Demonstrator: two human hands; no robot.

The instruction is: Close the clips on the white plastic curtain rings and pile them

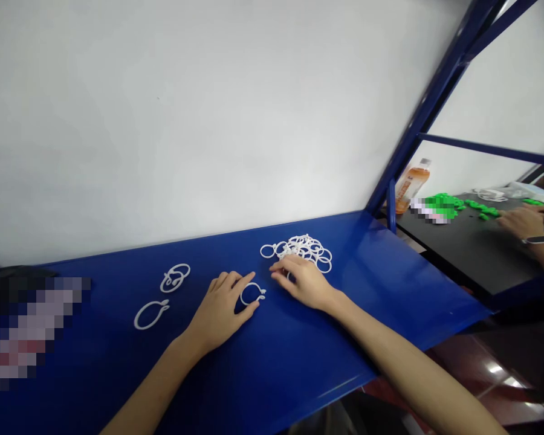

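My left hand [224, 308] rests on the blue tabletop [294, 356], its thumb and index finger spread around a white open ring [262, 296] with small eyelets at its ends. The ring lies flat between them. At the near side of a heap of white rings [315, 249], my right hand [303, 281] has its thumb and index finger close together. Part of a white ring [289, 277] shows in the gap of those fingers; the rest of it is hidden. Left of my left hand are a single white ring [145, 316] and some overlapping white rings [175, 279].
A white wall [208, 121] stands behind the table, and a blue metal frame [417, 136] rises at its right end. Beyond it, another person's hands [523, 222] are over a black table [462, 241] with green pieces [444, 205] and a bottle [412, 184]. Dark material [18, 275] lies far left.
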